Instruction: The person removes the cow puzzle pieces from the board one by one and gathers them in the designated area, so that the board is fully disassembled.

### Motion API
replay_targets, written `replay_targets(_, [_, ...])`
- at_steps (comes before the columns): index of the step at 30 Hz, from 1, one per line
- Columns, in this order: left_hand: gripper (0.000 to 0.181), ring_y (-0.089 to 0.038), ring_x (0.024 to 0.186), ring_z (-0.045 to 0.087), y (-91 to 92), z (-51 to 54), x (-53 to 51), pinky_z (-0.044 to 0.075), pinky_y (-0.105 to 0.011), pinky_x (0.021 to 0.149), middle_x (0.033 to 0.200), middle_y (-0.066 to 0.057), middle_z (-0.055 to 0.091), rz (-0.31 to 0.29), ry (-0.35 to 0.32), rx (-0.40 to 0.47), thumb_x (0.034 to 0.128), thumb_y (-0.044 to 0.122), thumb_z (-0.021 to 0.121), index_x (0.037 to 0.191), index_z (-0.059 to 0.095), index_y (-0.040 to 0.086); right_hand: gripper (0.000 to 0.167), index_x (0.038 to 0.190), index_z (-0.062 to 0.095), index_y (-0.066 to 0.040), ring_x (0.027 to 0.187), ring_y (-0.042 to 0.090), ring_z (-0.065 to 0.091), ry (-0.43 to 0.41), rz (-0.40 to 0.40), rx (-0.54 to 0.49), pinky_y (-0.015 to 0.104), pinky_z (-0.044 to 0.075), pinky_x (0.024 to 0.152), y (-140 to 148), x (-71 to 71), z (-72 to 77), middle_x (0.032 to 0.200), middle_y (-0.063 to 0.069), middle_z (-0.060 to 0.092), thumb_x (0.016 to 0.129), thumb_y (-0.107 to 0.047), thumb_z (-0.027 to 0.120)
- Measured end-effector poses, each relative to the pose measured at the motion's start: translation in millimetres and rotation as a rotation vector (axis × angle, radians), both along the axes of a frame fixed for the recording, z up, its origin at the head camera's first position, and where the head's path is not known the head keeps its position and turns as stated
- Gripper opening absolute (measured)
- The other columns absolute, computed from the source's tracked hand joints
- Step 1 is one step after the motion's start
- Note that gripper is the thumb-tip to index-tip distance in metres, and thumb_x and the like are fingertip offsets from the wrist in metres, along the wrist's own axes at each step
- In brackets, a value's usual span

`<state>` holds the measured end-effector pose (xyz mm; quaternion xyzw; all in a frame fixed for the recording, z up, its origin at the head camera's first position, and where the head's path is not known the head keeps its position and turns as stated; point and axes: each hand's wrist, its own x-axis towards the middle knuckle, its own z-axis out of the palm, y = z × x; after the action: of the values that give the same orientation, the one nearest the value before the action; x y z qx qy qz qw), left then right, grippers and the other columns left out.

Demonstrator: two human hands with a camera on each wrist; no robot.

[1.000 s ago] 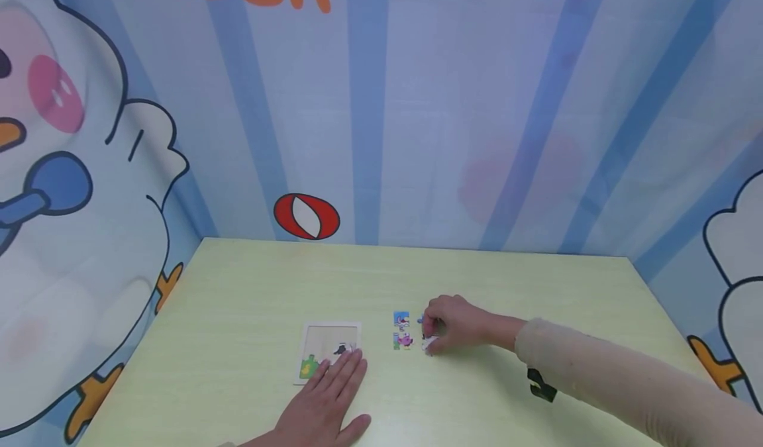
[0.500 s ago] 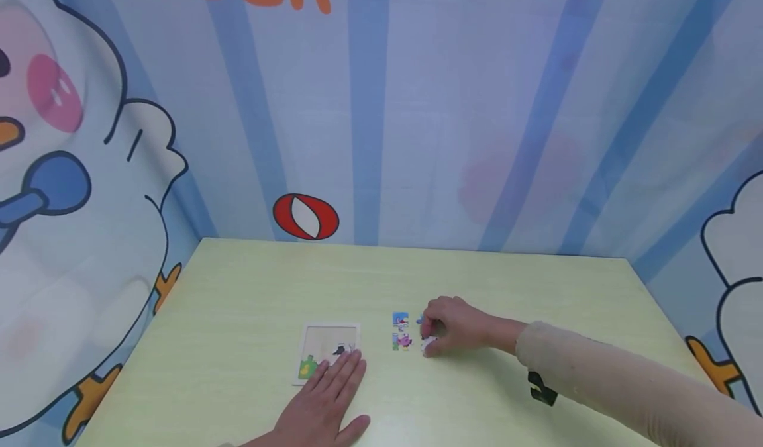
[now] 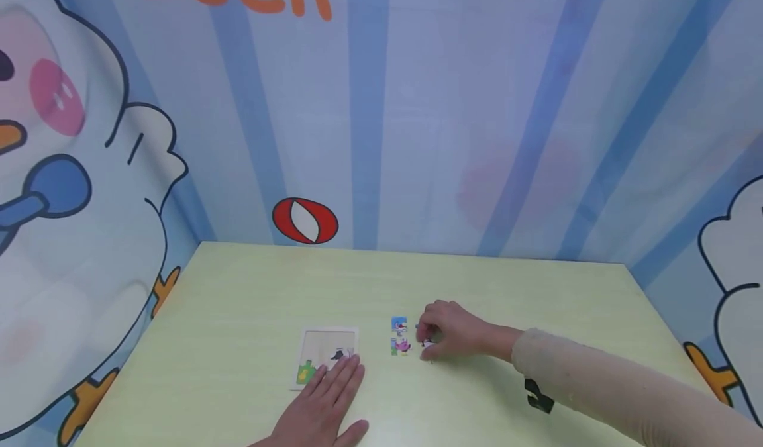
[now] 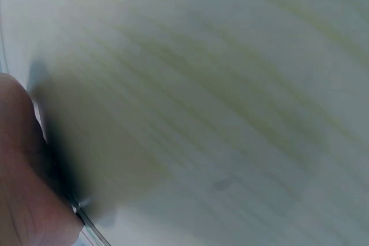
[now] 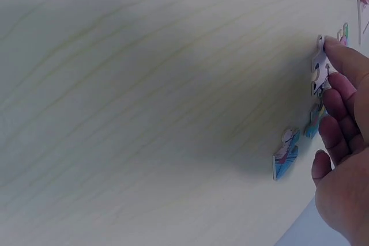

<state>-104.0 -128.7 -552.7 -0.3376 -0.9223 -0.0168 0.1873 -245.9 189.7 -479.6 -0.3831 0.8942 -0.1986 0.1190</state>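
Note:
My left hand lies with straight fingers over the lower right corner of a small square puzzle tray. Inside the tray, a green and yellow piece fills the lower left corner, and a black and white print shows beside my fingertips. To the right, my right hand pinches a white jigsaw piece between thumb and fingers, low at the table. Two colourful pieces, a blue one above a pink and green one, sit between the hands. In the left wrist view the tray is hidden.
In the right wrist view a loose blue jigsaw piece lies by the right hand's fingers, with another blue piece close by. The pale wooden table ends at a printed cloth backdrop. A dark strap hangs under the right sleeve.
The head view has shifted slightly, so everything sits a little lower. The left hand stays on the tray; the right hand's fingers have moved only slightly around the white jigsaw piece.

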Motion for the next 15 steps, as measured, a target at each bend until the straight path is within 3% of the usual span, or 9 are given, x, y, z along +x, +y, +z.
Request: replay_targets(15, [0.072,-0.021,0.15,0.048,0.3,3.8,1.8,-0.017,-0.024,0.127,0.164,-0.008,0.05,0.008,-0.027,0.001,0.1096,0.06,0.045,0.158,0.052,0.006,0.021,0.095,0.075,-0.02,0.088,0.006,0.05,0.033,0.003,-0.013,0.032,0.045,0.086,-2.8,1.1,2.9,0.09,-0.012,0.062,0.086,-0.03,0.091])
